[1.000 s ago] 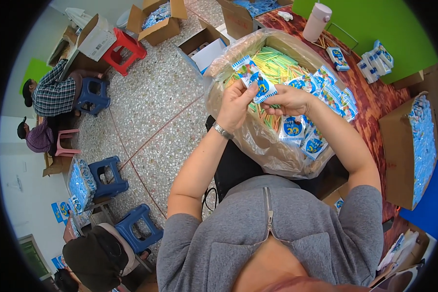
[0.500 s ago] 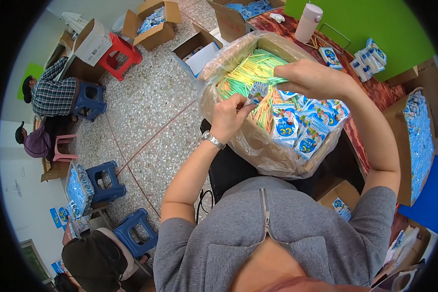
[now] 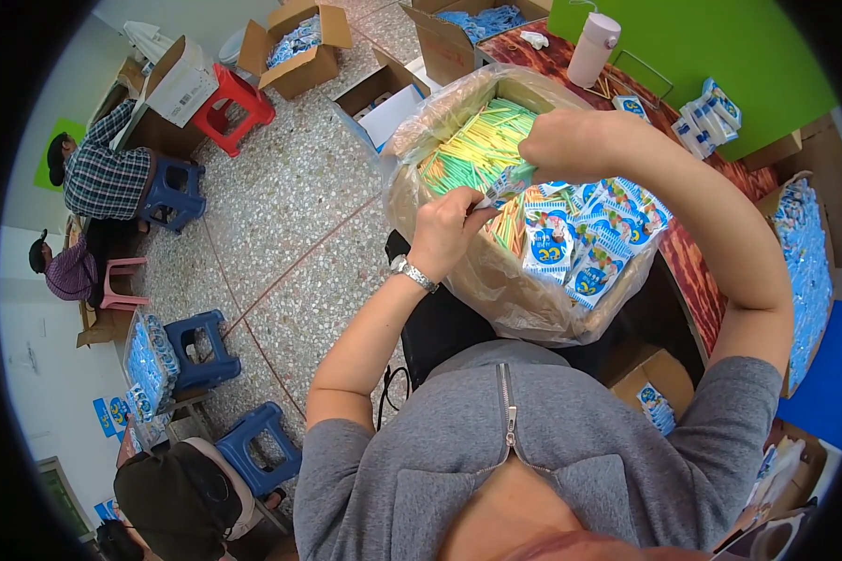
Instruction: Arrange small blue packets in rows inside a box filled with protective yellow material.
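Note:
My left hand (image 3: pixel 444 232) is closed, pinching one end of a small blue-and-white printed packet (image 3: pixel 508 185) between thumb and fingers. At the packet's other end is my right hand (image 3: pixel 571 147), closed on a bunch of thin green sticks that its fingers mostly hide. Both hands are over a carton lined with a clear plastic bag (image 3: pixel 482 280). Inside it lie many loose yellow and green sticks (image 3: pixel 477 140). Several plump blue-and-white packets (image 3: pixel 597 271) are heaped on its right side, nearest to my body and below my right forearm.
A red-patterned table (image 3: pixel 692 271) on the right bears a pink bottle (image 3: pixel 594 49) and stacked packets (image 3: pixel 708 117). Open cartons (image 3: pixel 295 51) stand at the back. Blue stools (image 3: pixel 262 444), a red stool (image 3: pixel 234 107) and several seated people (image 3: pixel 108 173) are on the left.
My right hand has turned and come down to the packet, so the green sticks that stuck out of its fingers are now mostly hidden. The packet has tilted up toward it.

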